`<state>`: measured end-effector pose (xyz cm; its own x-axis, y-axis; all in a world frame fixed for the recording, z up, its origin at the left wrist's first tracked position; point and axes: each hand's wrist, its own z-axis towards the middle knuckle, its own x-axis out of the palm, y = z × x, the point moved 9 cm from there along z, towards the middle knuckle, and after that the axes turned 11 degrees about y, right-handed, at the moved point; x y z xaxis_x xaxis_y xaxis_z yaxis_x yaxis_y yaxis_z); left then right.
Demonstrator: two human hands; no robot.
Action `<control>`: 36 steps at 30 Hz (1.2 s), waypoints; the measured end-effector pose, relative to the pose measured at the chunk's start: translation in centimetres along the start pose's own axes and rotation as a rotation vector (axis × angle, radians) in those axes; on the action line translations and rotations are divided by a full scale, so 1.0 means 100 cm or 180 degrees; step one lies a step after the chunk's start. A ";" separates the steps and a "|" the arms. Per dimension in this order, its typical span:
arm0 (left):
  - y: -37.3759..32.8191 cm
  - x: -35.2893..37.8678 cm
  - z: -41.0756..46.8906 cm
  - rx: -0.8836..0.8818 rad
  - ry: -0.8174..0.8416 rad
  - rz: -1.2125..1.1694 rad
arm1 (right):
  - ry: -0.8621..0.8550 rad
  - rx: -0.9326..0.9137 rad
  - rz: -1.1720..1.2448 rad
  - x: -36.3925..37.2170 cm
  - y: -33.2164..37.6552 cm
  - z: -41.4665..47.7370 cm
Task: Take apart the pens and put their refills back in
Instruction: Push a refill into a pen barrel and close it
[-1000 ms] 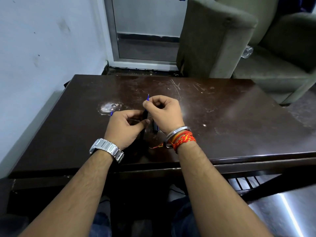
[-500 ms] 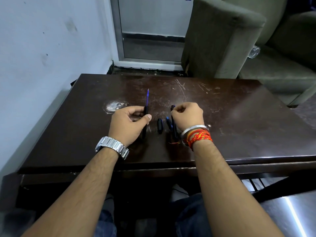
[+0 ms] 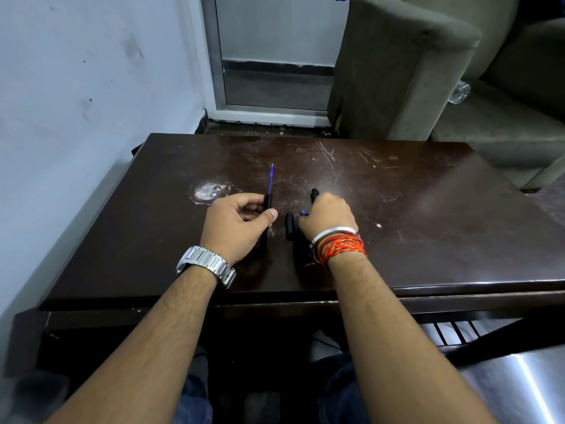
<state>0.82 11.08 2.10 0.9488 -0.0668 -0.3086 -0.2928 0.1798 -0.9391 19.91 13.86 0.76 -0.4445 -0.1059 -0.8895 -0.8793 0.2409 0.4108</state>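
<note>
Holding barrel [image 3: 267,209] in left hand [image 3: 237,223], fingers curled shut on it, blue refill [image 3: 270,179] poking out front so it can seat. Right hand [image 3: 328,215] closed on another pen [image 3: 314,193] on table [image 3: 428,209]; loose cap [image 3: 289,224] between hands.

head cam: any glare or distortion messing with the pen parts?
Head view: a glare patch on the table sits just beyond the right hand; the black pen parts blend into the dark top; the blue refill stays crisp; wide-angle bending at the edges.
</note>
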 end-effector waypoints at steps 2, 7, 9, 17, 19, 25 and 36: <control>0.000 0.001 0.000 0.0008 0.0021 0.0000 | -0.0107 -0.0075 0.0344 -0.003 -0.001 0.001; -0.002 0.005 0.001 0.0081 0.0113 0.0066 | -0.0707 -0.0596 0.2529 -0.027 0.004 -0.009; -0.003 0.008 0.002 0.0109 0.0174 0.0098 | -0.0870 -0.0878 0.3121 -0.035 0.007 -0.014; -0.004 0.020 0.000 0.0064 0.0440 0.0183 | -0.0808 -0.1032 0.3796 -0.035 0.009 -0.012; -0.005 0.019 -0.001 0.0078 0.0449 0.0214 | -0.0783 -0.1113 0.3727 -0.035 0.012 -0.012; -0.005 0.020 0.000 0.0123 0.0468 0.0265 | -0.0624 -0.1284 0.3524 -0.032 0.020 -0.014; -0.007 0.009 0.002 0.0265 0.0135 0.0172 | -0.0051 -0.1254 0.2765 -0.018 0.036 -0.020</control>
<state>1.93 11.10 2.50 0.9256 -0.0960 -0.3662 -0.3309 0.2651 -0.9057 17.17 12.96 4.30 -0.9696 -0.0289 -0.2430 -0.2384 -0.1135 0.9645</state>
